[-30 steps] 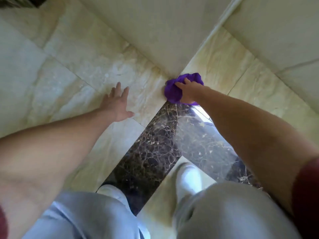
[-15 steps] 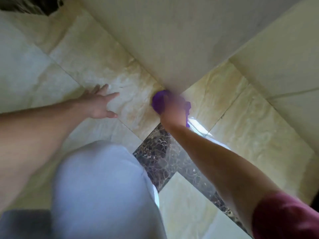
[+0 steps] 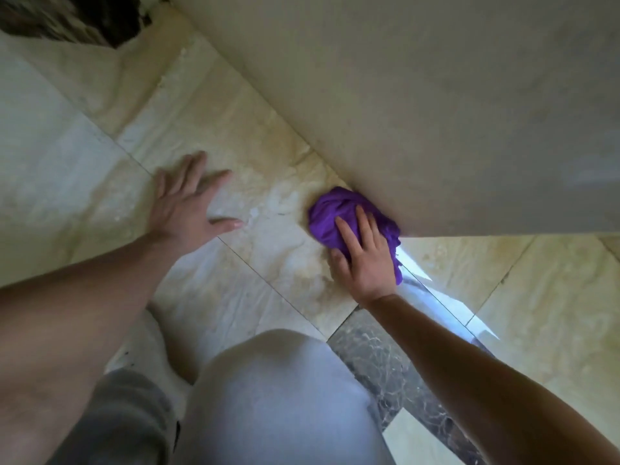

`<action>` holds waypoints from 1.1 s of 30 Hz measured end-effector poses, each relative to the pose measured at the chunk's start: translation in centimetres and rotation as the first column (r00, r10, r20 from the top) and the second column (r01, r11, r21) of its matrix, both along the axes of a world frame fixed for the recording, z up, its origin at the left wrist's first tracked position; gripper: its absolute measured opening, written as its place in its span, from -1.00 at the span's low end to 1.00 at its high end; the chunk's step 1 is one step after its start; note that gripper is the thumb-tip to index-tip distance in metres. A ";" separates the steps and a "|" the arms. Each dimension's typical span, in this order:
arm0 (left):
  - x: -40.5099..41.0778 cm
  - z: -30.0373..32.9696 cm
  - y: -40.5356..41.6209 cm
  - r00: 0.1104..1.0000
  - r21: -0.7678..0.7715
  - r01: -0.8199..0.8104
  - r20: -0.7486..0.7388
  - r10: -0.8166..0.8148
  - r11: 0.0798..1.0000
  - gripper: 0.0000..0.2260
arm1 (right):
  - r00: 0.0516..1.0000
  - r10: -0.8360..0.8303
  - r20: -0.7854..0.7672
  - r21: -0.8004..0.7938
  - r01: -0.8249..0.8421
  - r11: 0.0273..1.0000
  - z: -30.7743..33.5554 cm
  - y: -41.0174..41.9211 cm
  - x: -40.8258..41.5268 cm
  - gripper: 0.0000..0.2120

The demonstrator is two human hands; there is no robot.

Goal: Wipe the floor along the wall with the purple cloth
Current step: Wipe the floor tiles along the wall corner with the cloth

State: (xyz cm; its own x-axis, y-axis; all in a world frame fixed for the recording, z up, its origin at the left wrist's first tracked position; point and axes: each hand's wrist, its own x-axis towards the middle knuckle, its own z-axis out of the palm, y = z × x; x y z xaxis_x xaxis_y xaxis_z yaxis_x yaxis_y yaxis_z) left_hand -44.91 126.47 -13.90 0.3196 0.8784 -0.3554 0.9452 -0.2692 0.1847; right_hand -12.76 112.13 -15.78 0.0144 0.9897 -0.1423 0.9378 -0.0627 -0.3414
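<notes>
A bunched purple cloth [image 3: 330, 213] lies on the beige marble floor [image 3: 235, 129], pressed against the foot of the cream wall [image 3: 419, 112] near its outer corner. My right hand [image 3: 364, 260] rests flat on top of the cloth, fingers spread over it and pressing it down. My left hand [image 3: 186, 204] lies palm down on the floor tile to the left of the cloth, fingers apart, holding nothing.
My bent knee in grey trousers [image 3: 278, 391] fills the lower middle. A dark marble strip [image 3: 379, 357] runs along the floor at lower right. A bright patch of light [image 3: 446, 307] falls beside the wall corner. A dark area [image 3: 84, 18] sits at top left.
My right hand has slid the cloth leftward from the wall's corner along the wall's foot. My left hand shifted along the floor, and my knee came forward into view.
</notes>
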 end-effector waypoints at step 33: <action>-20.9 -0.1 4.1 0.869 -0.168 -0.493 -0.042 0.493 0.854 0.10 | 0.987 0.159 -0.019 -0.082 -0.160 0.984 1.3 39.0 -27.4 -0.44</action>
State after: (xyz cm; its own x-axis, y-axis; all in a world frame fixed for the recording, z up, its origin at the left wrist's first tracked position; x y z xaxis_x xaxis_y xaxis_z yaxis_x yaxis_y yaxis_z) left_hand -65.77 130.54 -14.04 -0.1384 0.8481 -0.5114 0.9452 0.2674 0.1876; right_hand -40.21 151.09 -14.50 -0.1449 0.9639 -0.2233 0.9339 0.0587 -0.3526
